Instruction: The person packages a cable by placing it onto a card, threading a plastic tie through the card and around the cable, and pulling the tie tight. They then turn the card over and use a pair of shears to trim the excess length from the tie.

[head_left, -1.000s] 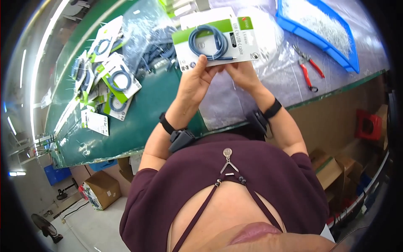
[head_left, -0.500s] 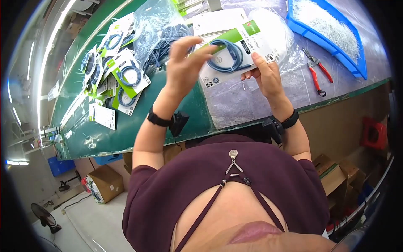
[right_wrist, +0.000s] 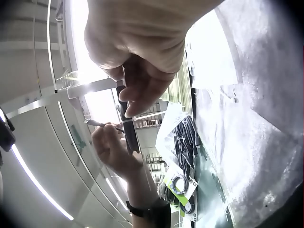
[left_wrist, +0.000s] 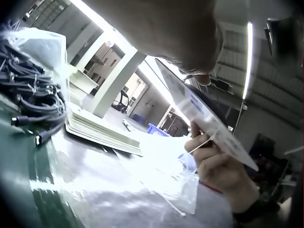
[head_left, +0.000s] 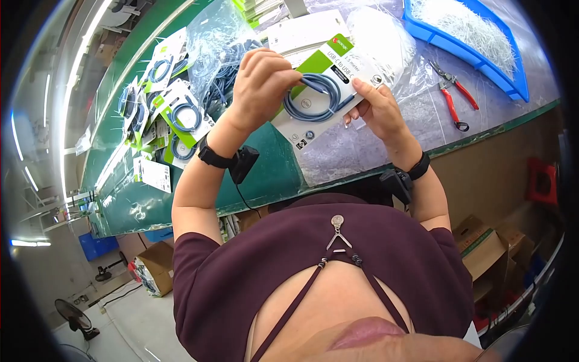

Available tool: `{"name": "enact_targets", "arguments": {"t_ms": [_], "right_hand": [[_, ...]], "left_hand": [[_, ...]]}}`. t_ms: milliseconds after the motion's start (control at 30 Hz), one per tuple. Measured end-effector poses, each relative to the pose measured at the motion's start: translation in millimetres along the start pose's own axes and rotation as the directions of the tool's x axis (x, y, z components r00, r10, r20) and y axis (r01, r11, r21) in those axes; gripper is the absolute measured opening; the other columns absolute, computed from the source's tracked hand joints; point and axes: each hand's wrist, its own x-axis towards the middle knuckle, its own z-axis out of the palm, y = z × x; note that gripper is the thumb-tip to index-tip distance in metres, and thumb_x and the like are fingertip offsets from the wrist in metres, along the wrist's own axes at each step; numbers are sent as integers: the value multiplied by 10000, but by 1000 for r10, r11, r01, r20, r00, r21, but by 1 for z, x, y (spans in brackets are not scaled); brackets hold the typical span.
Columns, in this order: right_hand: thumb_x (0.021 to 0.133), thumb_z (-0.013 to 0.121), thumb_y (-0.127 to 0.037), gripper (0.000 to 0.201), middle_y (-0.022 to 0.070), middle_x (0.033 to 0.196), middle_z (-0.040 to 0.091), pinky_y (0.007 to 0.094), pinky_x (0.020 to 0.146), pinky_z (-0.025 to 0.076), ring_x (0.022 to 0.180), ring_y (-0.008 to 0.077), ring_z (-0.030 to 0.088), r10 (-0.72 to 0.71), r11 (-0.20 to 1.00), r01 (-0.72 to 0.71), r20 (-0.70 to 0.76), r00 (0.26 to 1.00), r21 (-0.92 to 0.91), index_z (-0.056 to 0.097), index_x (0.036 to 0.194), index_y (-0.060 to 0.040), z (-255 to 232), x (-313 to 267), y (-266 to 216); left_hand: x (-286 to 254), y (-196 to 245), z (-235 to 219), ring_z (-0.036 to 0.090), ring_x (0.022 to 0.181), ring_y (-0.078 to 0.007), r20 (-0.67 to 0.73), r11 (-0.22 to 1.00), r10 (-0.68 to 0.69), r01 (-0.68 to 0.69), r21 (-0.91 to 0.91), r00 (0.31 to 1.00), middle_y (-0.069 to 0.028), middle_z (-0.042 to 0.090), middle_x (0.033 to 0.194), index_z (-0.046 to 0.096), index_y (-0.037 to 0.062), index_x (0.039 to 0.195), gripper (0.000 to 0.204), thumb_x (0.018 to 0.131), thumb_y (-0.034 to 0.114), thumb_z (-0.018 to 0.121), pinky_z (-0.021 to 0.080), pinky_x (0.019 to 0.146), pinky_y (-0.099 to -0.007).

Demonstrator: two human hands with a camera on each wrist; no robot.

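Note:
A white and green card (head_left: pixel 322 123) with a coiled blue cable (head_left: pixel 289 108) on its front is held tilted above the table. My right hand (head_left: pixel 386 114) grips the card's right edge, thumb on the front and fingers behind. At the coil's upper left, my left hand (head_left: pixel 260 84) pinches the cable; in the right wrist view a metal connector (right_wrist: pixel 93 123) sticks out beside the left hand (right_wrist: pixel 116 149). The left wrist view shows the card (left_wrist: pixel 204 111) nearly edge-on, a thin white tie end (left_wrist: pixel 201 143) poking out behind it.
Several carded cables (head_left: pixel 181 114) lie at the left, beside a clear bag (head_left: pixel 211 30) of loose cables. A stack of cards (head_left: pixel 310 30) stands behind the hands. Red-handled pliers (head_left: pixel 451 104) and a blue tray (head_left: pixel 476 63) of clear strands are at the right.
My left hand left the card, rose with open fingers, and now pinches the cable at the coil. The card has tilted further and shifted slightly lower in my right hand's grip.

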Motion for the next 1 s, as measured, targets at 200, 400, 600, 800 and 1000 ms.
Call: {"name": "enact_targets", "arguments": {"t_ms": [200, 400, 600, 800, 1000], "right_hand": [[959, 504, -244, 279, 77, 716, 590, 275, 533, 497, 590, 122, 555, 22, 974, -14, 34, 999, -224, 575, 949, 26, 2, -1, -15], [953, 529, -285, 301, 64, 777, 603, 231, 551, 484, 616, 93, 564, 272, 740, -74, 196, 942, -668, 598, 933, 8, -14, 26, -63], [913, 582, -267, 253, 59, 849, 603, 263, 576, 473, 645, 133, 576, -474, 512, 295, 21, 880, -807, 594, 962, -19, -11, 38, -53], [798, 664, -194, 274, 67, 893, 584, 380, 828, 428, 817, 197, 572, -514, -285, 141, 275, 812, -948, 593, 1018, -47, 25, 13, -5], [780, 674, -187, 311, 41, 885, 581, 400, 941, 365, 888, 210, 550, -519, -457, 179, 424, 742, -871, 601, 1049, -49, 20, 11, 5]], "left_hand": [[5, 3, 8, 615, 850, -226, 230, 828, -478, 523, -203, 847, -50, 608, 921, 609, 44, 1006, 253, 778, 90, 706, 494, 799, -333], [6, -15, 15, 624, 955, -188, 834, -300, -361, 795, -527, 417, -74, 620, 1050, 542, 23, 1166, 287, 932, 186, 572, 525, 824, -318], [-15, -13, 67, 609, 1015, -207, 714, -579, -602, 421, -698, 357, -89, 576, 1178, 478, 44, 1236, 309, 983, 220, 475, 526, 886, -379], [-16, 34, 87, 585, 1059, -217, 535, -517, -754, 158, -841, 381, -69, 566, 1195, 482, 73, 1216, 265, 988, 206, 460, 523, 882, -443], [-11, 36, 74, 582, 1053, -210, 539, -560, -753, 63, -826, 377, -73, 579, 1151, 493, 63, 1198, 248, 967, 154, 504, 523, 882, -433]]}}
